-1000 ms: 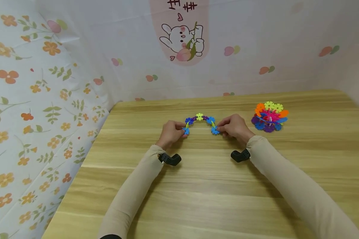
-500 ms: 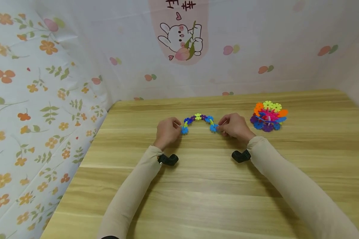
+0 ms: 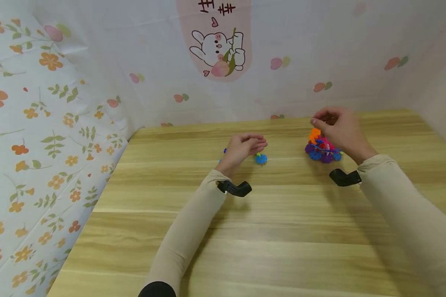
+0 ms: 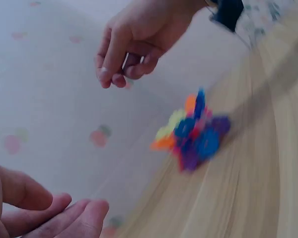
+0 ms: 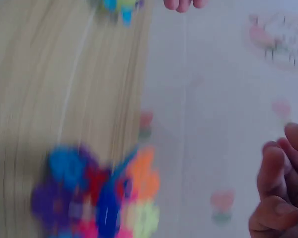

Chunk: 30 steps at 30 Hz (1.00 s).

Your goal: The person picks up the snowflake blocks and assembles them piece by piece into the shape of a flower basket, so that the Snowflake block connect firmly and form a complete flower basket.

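Note:
My left hand (image 3: 244, 149), fingers extended, hovers over a chain of snowflake building discs and hides most of it. A light blue disc (image 3: 261, 159) shows past the fingers; a bit of blue shows at their left. To the right my right hand (image 3: 341, 131) is raised over a cluster of joined snowflake discs (image 3: 325, 153) in orange, pink, blue and purple, covering its far part. In the left wrist view the right hand (image 4: 139, 42) has loosely bent fingers, nothing between them, with the cluster (image 4: 193, 131) below. The cluster (image 5: 102, 198) looks blurred in the right wrist view.
The wooden table (image 3: 252, 243) runs back to a white cloth backdrop (image 3: 297, 37) printed with a rabbit. Another cloth (image 3: 59, 148), floral, hangs along the left side. Black wrist mounts (image 3: 235, 189) sit on both wrists.
Both hands have let go of the chain's ends. The left hand moved right and up over the chain; the right hand rose and moved right over the cluster. The view shifted slightly.

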Motion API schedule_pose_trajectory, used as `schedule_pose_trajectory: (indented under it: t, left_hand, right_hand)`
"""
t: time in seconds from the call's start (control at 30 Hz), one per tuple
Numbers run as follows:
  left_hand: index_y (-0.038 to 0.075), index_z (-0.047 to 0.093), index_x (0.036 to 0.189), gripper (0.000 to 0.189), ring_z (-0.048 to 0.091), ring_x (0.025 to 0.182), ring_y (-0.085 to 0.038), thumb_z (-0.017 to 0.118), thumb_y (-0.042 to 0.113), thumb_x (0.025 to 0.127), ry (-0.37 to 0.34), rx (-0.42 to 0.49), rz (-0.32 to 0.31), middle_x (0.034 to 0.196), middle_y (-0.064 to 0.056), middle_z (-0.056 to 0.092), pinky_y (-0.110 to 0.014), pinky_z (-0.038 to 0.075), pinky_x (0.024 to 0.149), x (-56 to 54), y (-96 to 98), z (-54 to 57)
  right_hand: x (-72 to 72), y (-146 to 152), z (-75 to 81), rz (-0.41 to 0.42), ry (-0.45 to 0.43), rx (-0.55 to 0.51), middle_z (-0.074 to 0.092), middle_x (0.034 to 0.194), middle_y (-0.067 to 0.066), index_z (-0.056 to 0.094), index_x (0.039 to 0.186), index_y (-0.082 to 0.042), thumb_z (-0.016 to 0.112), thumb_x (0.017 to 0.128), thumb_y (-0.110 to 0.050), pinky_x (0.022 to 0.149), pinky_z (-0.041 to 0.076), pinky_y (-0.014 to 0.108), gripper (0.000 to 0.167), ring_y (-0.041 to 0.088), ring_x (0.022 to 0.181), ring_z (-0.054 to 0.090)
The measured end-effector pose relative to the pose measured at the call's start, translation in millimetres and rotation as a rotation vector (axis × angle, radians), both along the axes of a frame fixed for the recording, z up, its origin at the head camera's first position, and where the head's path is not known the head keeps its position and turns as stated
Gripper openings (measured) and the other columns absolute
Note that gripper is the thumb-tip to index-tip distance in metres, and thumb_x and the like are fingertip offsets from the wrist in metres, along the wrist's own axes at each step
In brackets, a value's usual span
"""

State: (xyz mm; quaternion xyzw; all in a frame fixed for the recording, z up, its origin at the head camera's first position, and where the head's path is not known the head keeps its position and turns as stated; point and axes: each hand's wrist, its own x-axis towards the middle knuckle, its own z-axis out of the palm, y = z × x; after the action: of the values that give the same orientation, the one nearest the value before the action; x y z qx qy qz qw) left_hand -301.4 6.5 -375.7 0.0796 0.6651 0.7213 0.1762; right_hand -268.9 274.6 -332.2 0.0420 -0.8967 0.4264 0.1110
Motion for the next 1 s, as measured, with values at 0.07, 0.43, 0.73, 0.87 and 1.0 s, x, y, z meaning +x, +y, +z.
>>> schedule_pose_trajectory:
  t: [0.07, 0.43, 0.73, 0.87, 1.0]
  left_hand:
    - [-0.007, 0.059, 0.132, 0.032, 0.065, 0.123, -0.032, 0.047, 0.004, 0.105, -0.053, 0.050, -0.013, 0.135, -0.029, 0.060, -0.033, 0.055, 0.101, -1.5, 22.1, -4.6]
    - [-0.012, 0.064, 0.124, 0.029, 0.067, 0.114, -0.043, 0.058, -0.001, 0.098, -0.207, 0.158, 0.085, 0.116, -0.032, 0.069, -0.040, 0.057, 0.095, -0.8, 113.0, -31.6]
    - [-0.010, 0.071, 0.113, 0.021, 0.069, 0.107, -0.043, 0.064, -0.002, 0.095, -0.203, 0.164, 0.173, 0.109, -0.029, 0.073, -0.043, 0.057, 0.094, -2.0, 140.0, -40.3]
    - [-0.008, 0.073, 0.111, 0.020, 0.070, 0.105, -0.043, 0.064, -0.002, 0.094, -0.191, 0.149, 0.182, 0.108, -0.027, 0.074, -0.041, 0.058, 0.092, -0.2, 142.7, -40.0]
    - [-0.007, 0.073, 0.111, 0.020, 0.070, 0.106, -0.043, 0.064, -0.002, 0.094, -0.200, 0.161, 0.158, 0.107, -0.026, 0.074, -0.040, 0.059, 0.091, 1.9, 138.2, -36.5]
  right_hand:
    - [0.5, 18, -3.4, -0.055, 0.024, -0.027, 0.058, 0.078, -0.028, 0.067, 0.108, -0.004, 0.061, 0.100, -0.030, 0.057, 0.048, 0.017, 0.029, 0.006, 0.067, 0.059]
    - [6.3, 74, -37.5, -0.305, -0.259, -0.094, 0.054, 0.087, -0.024, 0.061, 0.124, -0.003, 0.056, 0.100, -0.043, 0.061, 0.053, 0.022, 0.047, -0.005, 0.068, 0.059]
    - [2.9, 68, -50.9, -0.269, -0.381, -0.160, 0.058, 0.078, -0.023, 0.056, 0.134, 0.007, 0.057, 0.101, -0.029, 0.067, 0.060, 0.026, 0.049, 0.001, 0.066, 0.067]
    - [1.5, 64, -51.9, -0.283, -0.383, -0.192, 0.062, 0.087, -0.010, 0.056, 0.134, 0.009, 0.058, 0.100, -0.020, 0.067, 0.062, 0.025, 0.044, 0.002, 0.064, 0.069]
    - [2.7, 61, -50.3, -0.290, -0.376, -0.205, 0.062, 0.089, -0.008, 0.056, 0.134, 0.009, 0.059, 0.100, -0.018, 0.068, 0.062, 0.026, 0.043, 0.001, 0.063, 0.070]
